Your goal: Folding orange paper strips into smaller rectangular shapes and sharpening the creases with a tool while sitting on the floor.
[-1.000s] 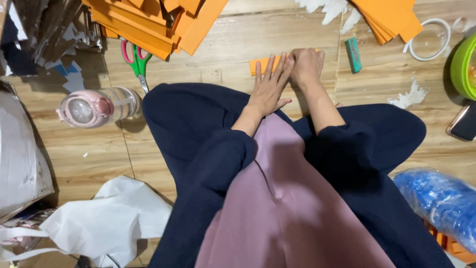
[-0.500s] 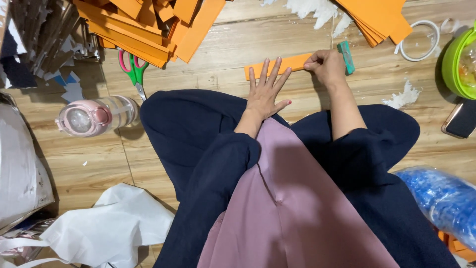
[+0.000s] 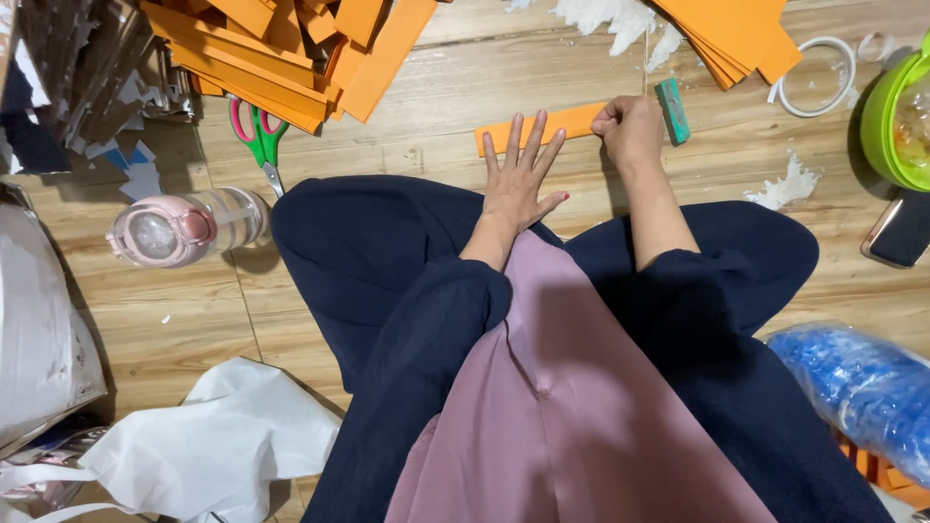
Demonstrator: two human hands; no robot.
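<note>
Orange strip (image 3: 572,123): left hand (image 3: 518,174) flat, splayed on it; right hand (image 3: 630,131) curled gripping end.

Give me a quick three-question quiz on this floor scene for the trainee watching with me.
1. True or false: the left hand lies flat with spread fingers on the orange paper strip.
2. Which lies right beside the right hand? A) scissors B) teal block C) pink bottle
3. What colours are the scissors' handles?

Key:
1. True.
2. B, the teal block; the scissors lie far to the left by the orange paper pile, and the pink bottle lies on its side below them.
3. Pink and green.
</note>
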